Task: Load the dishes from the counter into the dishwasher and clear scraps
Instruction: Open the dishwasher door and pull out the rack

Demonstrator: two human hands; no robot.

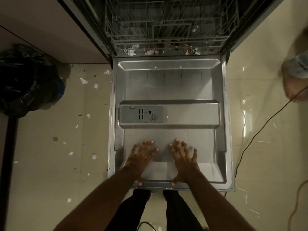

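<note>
The dishwasher door (170,87) lies fully open and flat in front of me, its steel inner face up, with a grey detergent dispenser (141,114) at its middle left. My left hand (140,161) and my right hand (183,162) rest flat on the door's near part, fingers spread and straight, thumbs at the near edge. Neither hand holds anything. Beyond the door, the lower wire rack (166,25) sits inside the tub with no dishes visible in it. Paper and food scraps (150,51) lie along the tub's front lip.
A bin lined with a black bag (28,80) stands on the floor at the left. Small scraps (83,80) are scattered over the tiles beside it. A thin cable (260,130) runs across the floor on the right. A blurred person's part (296,75) shows at the right edge.
</note>
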